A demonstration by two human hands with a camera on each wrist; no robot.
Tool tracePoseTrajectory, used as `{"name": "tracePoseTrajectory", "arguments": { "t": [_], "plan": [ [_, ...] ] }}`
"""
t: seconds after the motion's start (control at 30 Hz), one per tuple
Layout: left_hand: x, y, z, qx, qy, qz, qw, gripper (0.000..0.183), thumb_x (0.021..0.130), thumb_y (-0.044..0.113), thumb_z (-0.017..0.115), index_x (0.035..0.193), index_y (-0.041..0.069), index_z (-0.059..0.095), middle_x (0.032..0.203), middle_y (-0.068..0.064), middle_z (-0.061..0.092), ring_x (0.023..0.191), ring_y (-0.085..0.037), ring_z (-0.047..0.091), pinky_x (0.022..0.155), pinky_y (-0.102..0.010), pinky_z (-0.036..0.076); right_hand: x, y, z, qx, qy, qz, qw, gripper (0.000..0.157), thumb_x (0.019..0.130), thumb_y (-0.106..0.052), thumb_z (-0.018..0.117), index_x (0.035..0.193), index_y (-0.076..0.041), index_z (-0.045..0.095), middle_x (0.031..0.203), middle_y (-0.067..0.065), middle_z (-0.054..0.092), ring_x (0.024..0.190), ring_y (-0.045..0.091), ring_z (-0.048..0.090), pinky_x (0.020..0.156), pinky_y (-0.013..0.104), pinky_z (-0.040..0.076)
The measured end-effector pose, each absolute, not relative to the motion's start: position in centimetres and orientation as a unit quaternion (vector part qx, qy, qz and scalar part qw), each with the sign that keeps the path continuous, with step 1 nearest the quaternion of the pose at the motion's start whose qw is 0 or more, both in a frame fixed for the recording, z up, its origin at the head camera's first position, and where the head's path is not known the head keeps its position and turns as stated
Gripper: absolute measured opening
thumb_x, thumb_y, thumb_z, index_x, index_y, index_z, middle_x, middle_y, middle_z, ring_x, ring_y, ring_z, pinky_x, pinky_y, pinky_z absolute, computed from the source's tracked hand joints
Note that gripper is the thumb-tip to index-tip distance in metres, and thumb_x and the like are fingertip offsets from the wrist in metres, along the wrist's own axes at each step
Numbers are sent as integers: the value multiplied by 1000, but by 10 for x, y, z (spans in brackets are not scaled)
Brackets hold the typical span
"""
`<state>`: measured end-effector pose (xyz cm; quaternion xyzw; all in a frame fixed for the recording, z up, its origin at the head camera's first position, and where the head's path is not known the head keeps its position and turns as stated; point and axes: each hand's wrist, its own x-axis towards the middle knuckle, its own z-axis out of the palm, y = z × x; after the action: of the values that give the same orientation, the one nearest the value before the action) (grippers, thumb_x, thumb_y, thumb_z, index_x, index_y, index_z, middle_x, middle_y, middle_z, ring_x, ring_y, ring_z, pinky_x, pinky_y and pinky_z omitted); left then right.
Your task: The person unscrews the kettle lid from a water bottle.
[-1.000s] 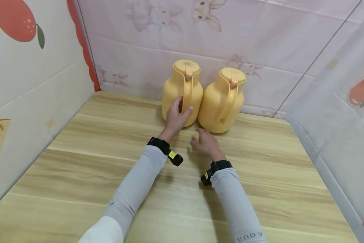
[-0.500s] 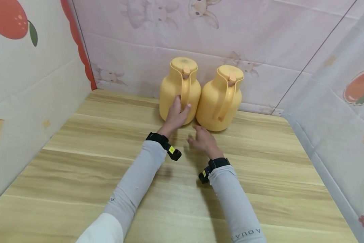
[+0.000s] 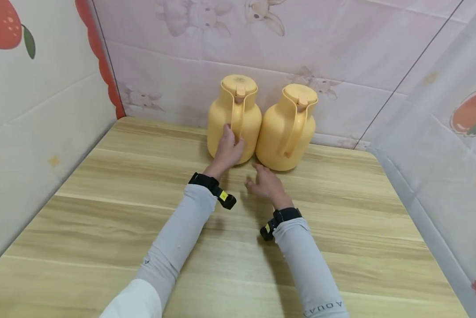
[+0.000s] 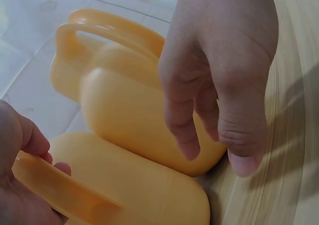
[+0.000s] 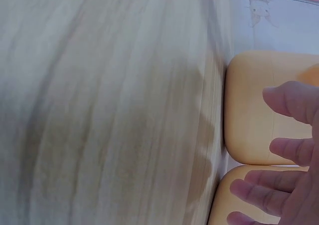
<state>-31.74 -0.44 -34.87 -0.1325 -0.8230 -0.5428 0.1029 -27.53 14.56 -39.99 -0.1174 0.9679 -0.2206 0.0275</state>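
Observation:
Two yellow thermos jugs with round lids stand side by side, their handles facing me. My left hand point(image 3: 227, 152) holds the lower part of the handle point(image 4: 67, 189) of the left jug point(image 3: 251, 119); the left wrist view shows its fingers curled round it. Low in front of the right jug point(image 3: 273, 132), my right hand point(image 3: 267, 183) hangs with loosely spread fingers and holds nothing. In the right wrist view, the fingers point(image 5: 291, 147) of that hand overlap the lower bodies of both jugs.
The jugs stand at the back of a wood-grain table point(image 3: 115, 198), close to a pink rabbit-print back wall point(image 3: 162, 70). Fruit-print side walls point(image 3: 55, 97) rise on the left and right. Each wrist wears a black strap with a small camera point(image 3: 227, 201).
The head view has shifted slightly. My left hand stays at the left jug's handle, and my right hand keeps its place before the right jug. Both jugs remain standing.

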Motion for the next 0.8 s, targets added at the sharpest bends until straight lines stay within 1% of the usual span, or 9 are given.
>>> {"name": "tracePoseTrajectory", "arguments": {
  "t": [0.13, 0.33, 0.53, 0.8],
  "plan": [
    [-314, -6, -347, -114, -819, -551, 113, 48, 88, 14, 44, 128, -2, 25, 117, -25, 48, 108, -24, 43, 96, -42, 37, -274, 144, -400, -123, 969, -214, 28, 70, 82, -34, 62, 137, -3, 33, 131, 20, 45, 116, 32, 41, 97, 47, 37],
    [-310, -9, -345, -82, -814, -559, 138, 45, 84, 13, 45, 123, -3, 30, 111, -25, 50, 101, -28, 46, 90, -44, 39, -270, 142, -397, -125, 973, -193, 36, 71, 82, -39, 61, 138, -7, 32, 132, 20, 44, 114, 36, 43, 95, 52, 37],
    [-307, -10, -347, -46, -803, -571, 162, 44, 80, 15, 46, 119, 0, 32, 104, -23, 51, 92, -27, 47, 84, -44, 41, -264, 143, -393, -125, 975, -177, 43, 70, 82, -41, 60, 139, -11, 32, 130, 20, 45, 111, 37, 44, 91, 56, 39],
    [-300, -10, -351, -22, -798, -566, 206, 39, 79, 15, 47, 113, 1, 34, 94, -22, 52, 85, -28, 48, 77, -45, 42, -260, 145, -393, -126, 976, -170, 41, 70, 81, -42, 61, 137, -9, 35, 134, 21, 42, 118, 39, 37, 92, 58, 36]
  ]
}}
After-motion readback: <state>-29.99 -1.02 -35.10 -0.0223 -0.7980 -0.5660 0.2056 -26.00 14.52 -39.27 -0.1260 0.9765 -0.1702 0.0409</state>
